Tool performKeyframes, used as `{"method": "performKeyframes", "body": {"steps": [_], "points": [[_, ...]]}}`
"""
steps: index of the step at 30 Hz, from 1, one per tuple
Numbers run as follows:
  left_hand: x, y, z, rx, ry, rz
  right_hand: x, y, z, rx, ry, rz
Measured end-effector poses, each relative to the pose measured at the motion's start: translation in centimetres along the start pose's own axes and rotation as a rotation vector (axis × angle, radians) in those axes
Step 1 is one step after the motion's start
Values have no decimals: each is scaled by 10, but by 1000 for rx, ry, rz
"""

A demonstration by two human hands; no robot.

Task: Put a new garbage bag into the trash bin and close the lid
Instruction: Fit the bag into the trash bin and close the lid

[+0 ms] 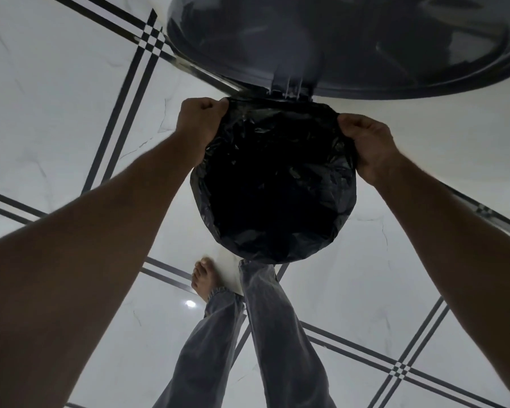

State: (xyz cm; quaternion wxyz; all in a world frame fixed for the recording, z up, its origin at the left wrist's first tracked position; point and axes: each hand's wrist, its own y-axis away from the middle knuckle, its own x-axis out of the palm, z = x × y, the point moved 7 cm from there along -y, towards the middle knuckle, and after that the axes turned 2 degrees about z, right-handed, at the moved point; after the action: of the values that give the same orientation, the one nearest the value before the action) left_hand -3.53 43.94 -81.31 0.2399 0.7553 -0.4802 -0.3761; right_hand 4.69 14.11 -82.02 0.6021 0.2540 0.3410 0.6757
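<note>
I look straight down into a round trash bin lined with a black garbage bag (274,184), whose plastic covers the rim all the way round and hides the bin's body. My left hand (199,122) grips the bag's edge at the far left of the rim. My right hand (365,142) grips the edge on the right side. The dark round lid (351,39) stands raised beyond the bin, its underside facing me, joined at a hinge (289,91).
The floor (56,98) is glossy white tile with dark stripe lines. A bare left foot (203,279) stands beside the bin. A leg in grey jeans (271,319) reaches under the bin's near edge.
</note>
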Motion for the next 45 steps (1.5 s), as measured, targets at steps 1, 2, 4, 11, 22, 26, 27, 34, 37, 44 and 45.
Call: {"method": "performKeyframes", "body": {"steps": [1,2,4,11,22,26,27,34,37,44,45], "points": [[1,-3,0,-21,-8,-9,1,-2,-2,28,-20,-31],[2,-6,1,-42,-8,-15,0,-3,-4,55,-47,-61],[3,-12,4,-86,-3,-19,-1,-9,-8,101,-69,-103],[6,-24,18,-36,65,117,5,-22,-10,154,138,53],[4,-5,18,-61,-51,516,5,-12,-4,126,196,259],[-2,-1,12,85,-77,476,4,-6,-5,63,255,352],[-3,-1,11,116,-79,469,3,-3,-5,45,246,351],[-7,-4,15,155,-20,485,-4,-7,-2,36,256,234],[-6,-6,20,99,12,501,-8,-8,-4,27,234,144],[-1,-10,16,95,-172,294,2,4,-2,55,247,229],[-2,-7,15,79,-168,289,0,5,-2,44,255,231]]}}
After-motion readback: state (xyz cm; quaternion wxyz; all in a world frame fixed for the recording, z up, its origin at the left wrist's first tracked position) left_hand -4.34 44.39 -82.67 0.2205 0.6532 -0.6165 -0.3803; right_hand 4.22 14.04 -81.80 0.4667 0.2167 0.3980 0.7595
